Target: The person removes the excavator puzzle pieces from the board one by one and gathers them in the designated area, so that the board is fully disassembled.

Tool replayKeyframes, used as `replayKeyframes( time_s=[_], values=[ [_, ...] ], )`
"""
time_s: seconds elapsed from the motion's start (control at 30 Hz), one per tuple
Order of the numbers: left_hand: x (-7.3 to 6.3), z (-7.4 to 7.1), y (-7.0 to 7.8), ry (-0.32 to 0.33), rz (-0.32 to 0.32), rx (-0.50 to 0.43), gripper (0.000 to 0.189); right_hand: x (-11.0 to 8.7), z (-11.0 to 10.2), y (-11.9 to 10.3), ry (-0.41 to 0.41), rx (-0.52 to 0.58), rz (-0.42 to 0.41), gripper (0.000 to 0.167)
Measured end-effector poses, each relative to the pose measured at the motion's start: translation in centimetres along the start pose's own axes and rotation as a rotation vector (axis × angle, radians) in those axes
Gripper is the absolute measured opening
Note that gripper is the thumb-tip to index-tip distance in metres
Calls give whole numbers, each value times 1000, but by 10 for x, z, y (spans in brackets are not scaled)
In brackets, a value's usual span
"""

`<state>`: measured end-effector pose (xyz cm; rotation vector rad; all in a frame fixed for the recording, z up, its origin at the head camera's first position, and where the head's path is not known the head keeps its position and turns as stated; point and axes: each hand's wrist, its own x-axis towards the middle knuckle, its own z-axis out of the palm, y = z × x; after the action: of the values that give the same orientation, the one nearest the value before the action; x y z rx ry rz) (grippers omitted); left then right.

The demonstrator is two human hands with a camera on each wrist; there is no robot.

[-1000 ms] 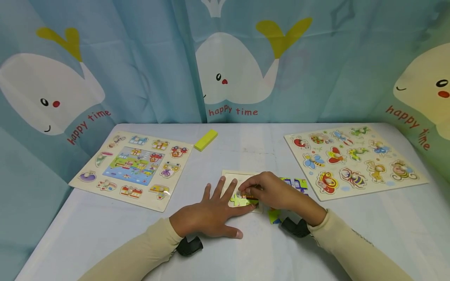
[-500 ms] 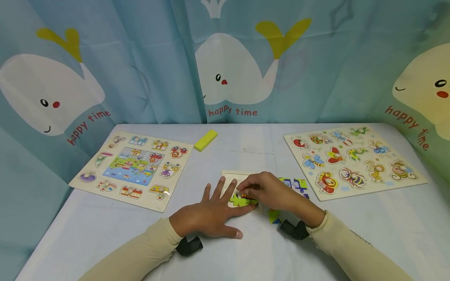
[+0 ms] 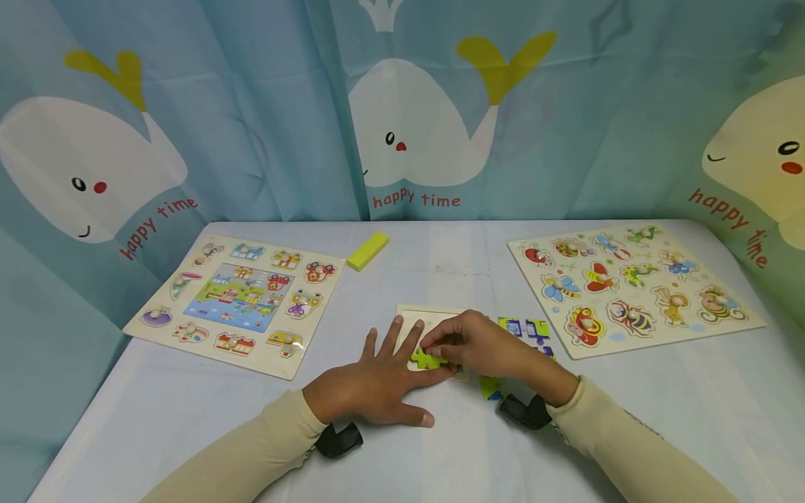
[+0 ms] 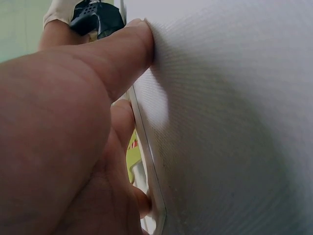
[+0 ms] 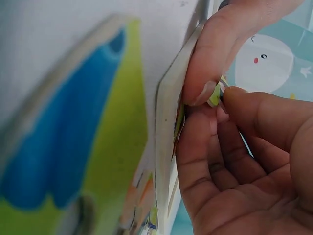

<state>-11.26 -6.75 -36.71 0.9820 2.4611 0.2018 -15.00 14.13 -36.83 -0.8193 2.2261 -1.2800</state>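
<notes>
My left hand (image 3: 383, 388) lies with spread, straight fingers at the left of a small pale puzzle board (image 3: 434, 314), some fingers resting on it. My right hand (image 3: 484, 342) pinches a jigsaw piece (image 3: 427, 360), mostly green, between thumb and forefinger, low over the board. In the right wrist view a green edge of the piece (image 5: 215, 94) shows by the thumb; the fingers hide the rest. Beside the board lie several loose jigsaw pieces (image 3: 537, 330), green and purple, partly behind the right hand. Another green and blue piece (image 3: 490, 388) is nearer the right wrist.
A large knob puzzle with vehicles (image 3: 264, 349) lies at the left, and an insect puzzle (image 3: 581, 349) at the right. A yellow block (image 3: 368, 251) sits toward the back. Behind the white table (image 3: 434, 461) hangs a blue curtain (image 3: 289, 140) with whales.
My right fingertips have shifted slightly left and cover the red and dark part of the picture seen earlier. The left hand has stayed in place.
</notes>
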Motion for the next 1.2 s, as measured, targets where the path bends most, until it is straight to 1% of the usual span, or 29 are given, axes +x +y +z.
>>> replayKeyframes(
  time_s=[0.23, 0.4, 0.63, 0.73, 0.87, 1.0, 1.1, 1.2],
  values=[
    [0, -1, -1, 3, 9, -8, 68, 0, -3, 4, 42, -20, -37, 18],
    [2, 0, -2, 1, 19, -12, 69, -3, -6, 3, 65, -14, -46, 18],
    [2, 0, -1, -7, 4, -15, 69, -5, -12, 1, 88, -7, -42, 19],
    [1, 0, -1, -8, 3, -17, 69, -7, -15, 1, 92, -23, -40, 18],
    [0, 0, -1, -7, 0, -22, 69, -14, -21, 2, 91, -53, -50, 16],
    [0, 1, -2, -6, -6, -16, 69, -24, -28, 6, 103, -75, -50, 16],
    [1, 1, -2, -6, -8, -8, 69, -32, -33, 8, 117, -88, -34, 16],
    [1, 2, -1, -7, -11, -16, 69, -38, -37, 9, 108, -93, -18, 16]
  ],
)
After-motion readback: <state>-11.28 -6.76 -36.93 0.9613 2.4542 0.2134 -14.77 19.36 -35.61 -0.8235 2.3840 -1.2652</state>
